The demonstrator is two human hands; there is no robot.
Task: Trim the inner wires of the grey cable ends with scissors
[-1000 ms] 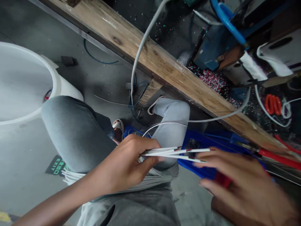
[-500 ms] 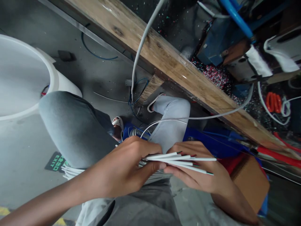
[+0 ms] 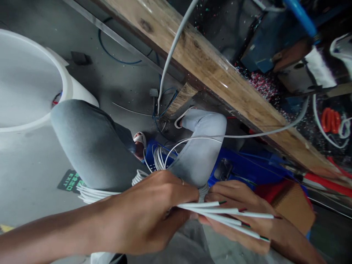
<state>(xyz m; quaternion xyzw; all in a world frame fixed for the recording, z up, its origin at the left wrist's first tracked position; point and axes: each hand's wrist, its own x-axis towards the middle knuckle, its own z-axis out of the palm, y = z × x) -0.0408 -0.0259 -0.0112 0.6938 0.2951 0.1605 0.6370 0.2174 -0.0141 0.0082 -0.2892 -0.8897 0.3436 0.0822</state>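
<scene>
My left hand is closed round a bundle of thin white cables whose stripped ends show red and green cores. The cable ends fan out to the right. My right hand lies under and against those ends, fingers curled along them. More loops of the same white cable trail over my lap and behind my left knee. I sit with both knees in grey trousers below the hands.
A wooden bench edge runs diagonally overhead, with a grey cable hanging off it. A big white tub stands at left. A blue crate and a cardboard piece lie at right; red wires rest on the bench.
My right hand came in from the lower right and took hold under the cable ends. Both hands with the bundle have since dropped lower in view.
</scene>
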